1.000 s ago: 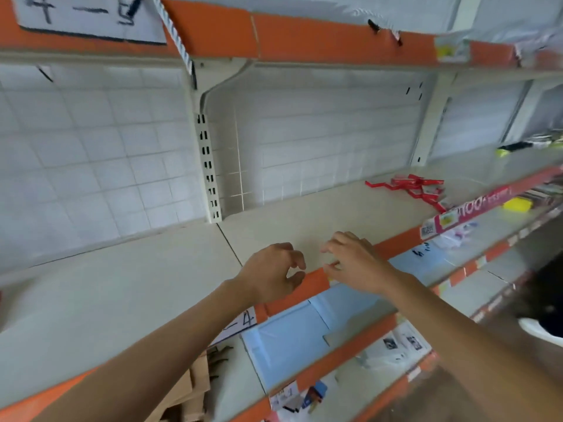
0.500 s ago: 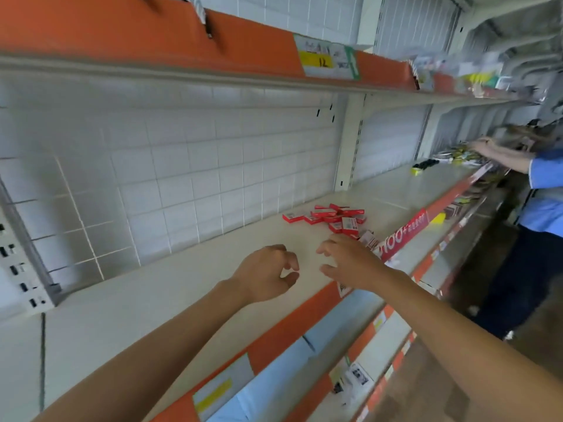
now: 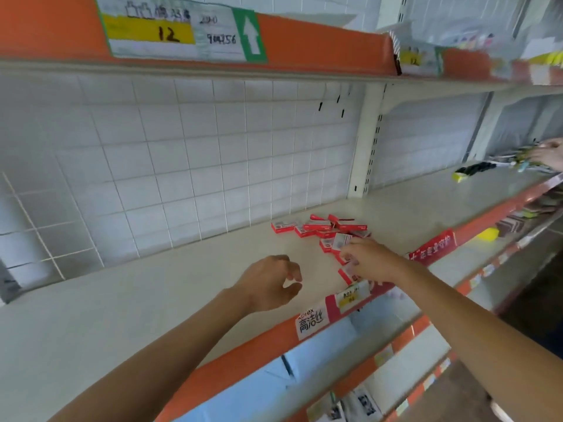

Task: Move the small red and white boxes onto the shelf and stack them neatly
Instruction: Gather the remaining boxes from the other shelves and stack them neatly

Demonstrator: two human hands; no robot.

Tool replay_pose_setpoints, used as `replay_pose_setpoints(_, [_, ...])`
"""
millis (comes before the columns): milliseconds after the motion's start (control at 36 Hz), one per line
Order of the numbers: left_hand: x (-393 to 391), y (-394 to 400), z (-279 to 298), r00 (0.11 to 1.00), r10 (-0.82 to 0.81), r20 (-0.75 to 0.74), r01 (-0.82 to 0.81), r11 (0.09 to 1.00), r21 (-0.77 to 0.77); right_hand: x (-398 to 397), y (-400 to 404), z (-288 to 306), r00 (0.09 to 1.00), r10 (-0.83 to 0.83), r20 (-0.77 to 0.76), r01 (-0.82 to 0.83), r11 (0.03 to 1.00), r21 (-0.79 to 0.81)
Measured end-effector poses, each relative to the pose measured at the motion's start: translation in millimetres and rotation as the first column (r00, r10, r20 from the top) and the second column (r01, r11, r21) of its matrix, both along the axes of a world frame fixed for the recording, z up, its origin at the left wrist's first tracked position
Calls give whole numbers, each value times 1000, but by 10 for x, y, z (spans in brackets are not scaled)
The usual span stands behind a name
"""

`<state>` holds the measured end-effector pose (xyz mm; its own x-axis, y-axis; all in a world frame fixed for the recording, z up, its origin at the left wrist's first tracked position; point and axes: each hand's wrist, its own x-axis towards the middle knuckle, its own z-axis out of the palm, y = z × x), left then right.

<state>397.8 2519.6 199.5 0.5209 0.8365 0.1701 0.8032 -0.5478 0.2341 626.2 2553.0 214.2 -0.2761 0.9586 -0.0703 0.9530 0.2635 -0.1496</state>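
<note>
Shelf (image 3: 152,287) nearer now, right hand (image 3: 370,260) reached onto red boxes (image 3: 323,228), grip unclear, left hand (image 3: 271,283) loosely curled, empty

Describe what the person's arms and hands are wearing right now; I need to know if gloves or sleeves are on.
Nothing is worn that the head view shows. The left hand and right hand are bare, with no gloves, and no rings are visible on the fingers. Both forearms are bare up to the frame edge: no sleeves, watch or wristband in view.
</note>
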Motion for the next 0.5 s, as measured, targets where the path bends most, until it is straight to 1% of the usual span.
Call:
replay_pose_setpoints(139, [229,21,-18,995,95,25,-96,995,21,162,213,-29,995,87,-41,-91,990,-103])
replay_pose_setpoints(278, [416,-96,-131,985,171,18,-170,985,-24,233,292,-36,975,213,57,-199,962,-187])
replay_pose_setpoints(333, [451,-175,-158,974,225,32,-223,974,-46,243,312,-21,961,271,56,-257,950,-178])
replay_pose_setpoints(389, [453,-269,-181,957,281,75,-278,960,-43,175,307,-12,941,336,29,-330,935,-131])
replay_pose_setpoints(500, [335,-497,-171,902,409,140,-411,911,-16,-216,168,-24,899,429,-91,-435,898,-59])
